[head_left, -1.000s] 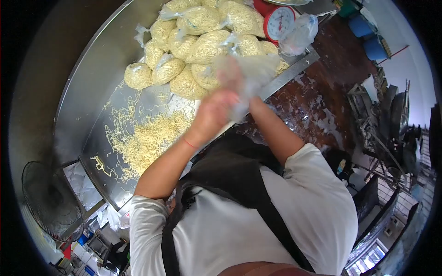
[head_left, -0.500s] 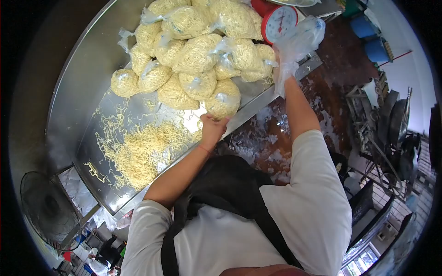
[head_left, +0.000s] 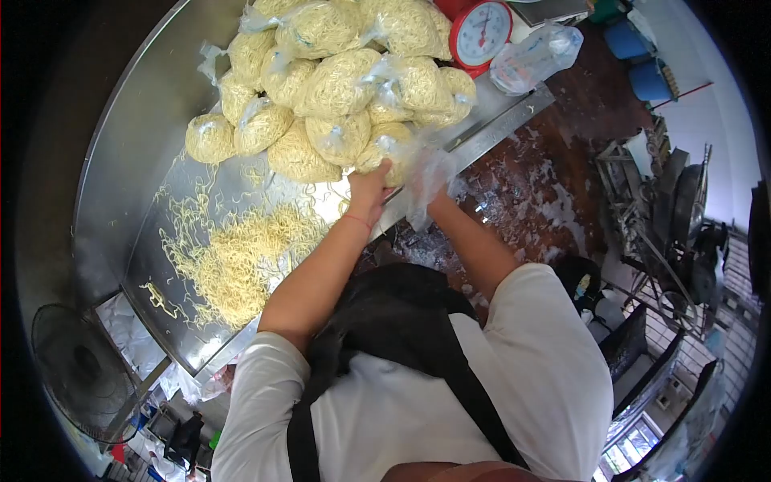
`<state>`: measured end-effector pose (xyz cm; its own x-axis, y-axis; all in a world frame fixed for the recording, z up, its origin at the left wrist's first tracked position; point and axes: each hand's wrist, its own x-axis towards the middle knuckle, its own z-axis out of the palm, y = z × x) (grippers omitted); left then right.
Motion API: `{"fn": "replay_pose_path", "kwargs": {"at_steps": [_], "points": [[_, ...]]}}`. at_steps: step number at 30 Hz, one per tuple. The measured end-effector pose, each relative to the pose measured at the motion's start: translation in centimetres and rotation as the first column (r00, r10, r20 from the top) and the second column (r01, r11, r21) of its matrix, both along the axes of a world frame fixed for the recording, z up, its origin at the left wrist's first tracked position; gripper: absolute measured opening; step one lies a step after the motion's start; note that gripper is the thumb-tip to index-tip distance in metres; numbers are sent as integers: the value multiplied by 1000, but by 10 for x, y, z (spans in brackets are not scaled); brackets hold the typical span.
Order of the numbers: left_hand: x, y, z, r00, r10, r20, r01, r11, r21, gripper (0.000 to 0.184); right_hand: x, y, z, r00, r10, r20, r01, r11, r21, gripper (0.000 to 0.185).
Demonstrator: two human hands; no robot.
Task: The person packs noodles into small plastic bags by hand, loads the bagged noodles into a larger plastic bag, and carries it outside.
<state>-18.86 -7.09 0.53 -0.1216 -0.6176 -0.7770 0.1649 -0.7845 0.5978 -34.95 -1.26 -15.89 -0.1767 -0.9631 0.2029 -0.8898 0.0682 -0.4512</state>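
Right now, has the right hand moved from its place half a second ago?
Yes. The right hand, partly covered by clear plastic, has moved away from the red scale and closer to the left hand.

Single head-worn view (rounded, dark-cornered) looks steeply down past the wearer's white-shirted torso [head_left: 409,418] onto a silver metal bench [head_left: 152,153].

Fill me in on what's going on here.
At a silver metal table, a person's left hand touches a rounded clear plastic bag of pale yellow noodles at the near edge of a pile of similar bags. The right hand is partly covered by a crumpled translucent plastic bag. Loose yellow noodles lie to the left, and a round-faced red scale stands beside the pile.
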Motion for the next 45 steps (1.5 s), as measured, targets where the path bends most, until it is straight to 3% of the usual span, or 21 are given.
{"fn": "replay_pose_path", "kwargs": {"at_steps": [2,3,6,9,12,15,18,22,23,25,27,30,32,34,36,37,39,40,42,44,45], "points": [[12,-4,9,999,-30,-26,30,1000,-9,39,4,7,-14,932,33,361,1,995,-96,26],[17,-5,11,998,-40,-49,39,999,-13,37,6,8,14,997,73,1,-72,995,-65,21],[16,-9,13,991,-31,-130,35,999,29,35,26,12,49,984,59,-166,-41,993,108,19],[3,-18,22,976,8,-217,0,999,38,32,47,15,61,962,-34,271,-11,986,164,22],[-7,-18,44,979,36,-203,-39,999,-8,32,73,26,62,946,171,277,-181,983,13,24],[-14,-31,29,958,-84,-275,82,996,-19,34,154,31,51,740,448,501,-461,881,-107,41],[-6,-30,21,906,-371,-204,391,918,71,40,247,24,67,670,516,534,-610,793,-2,43],[54,25,30,913,-404,-51,358,856,-372,41,263,1,82,624,453,637,-576,817,-16,46],[70,43,46,928,-372,28,334,798,-502,42,249,-5,92,649,438,623,-532,846,-40,47],[135,63,122,885,-465,-27,362,723,-589,41,208,-14,108,761,386,521,-414,908,-69,49],[195,87,139,928,-370,-42,309,827,-471,31,170,-17,109,913,254,320,-255,966,-40,51],[288,121,87,984,-131,120,172,881,-441,25,163,-20,101,999,-45,-6,45,976,212,53],[340,147,57,978,115,176,-36,916,-399,24,206,-20,88,980,-86,-181,148,918,368,55],[384,166,48,965,184,185,-103,921,-375,26,269,-19,60,969,21,-248,74,927,367,56],[420,179,51,958,222,179,-147,922,-359,25,326,-20,-4,940,192,-281,-179,981,71,56],[436,185,53,958,225,180,-150,923,-353,25,359,-27,15,928,296,-228,-237,938,253,52],[464,191,56,955,236,179,-161,920,-357,26,431,-39,63,874,483,52,-405,666,626,45],[477,189,58,959,230,168,-152,913,-379,26,469,-44,78,853,485,195,-472,554,686,42],[504,194,63,964,218,155,-138,902,-409,26,527,-18,31,811,546,212,-583,715,387,41],[531,200,61,956,246,158,-160,892,-422,26,550,-5,48,727,435,532,-593,788,165,42],[545,203,64,953,260,156,-171,885,-433,26,545,-1,114,559,246,792,-552,823,134,44]]}}
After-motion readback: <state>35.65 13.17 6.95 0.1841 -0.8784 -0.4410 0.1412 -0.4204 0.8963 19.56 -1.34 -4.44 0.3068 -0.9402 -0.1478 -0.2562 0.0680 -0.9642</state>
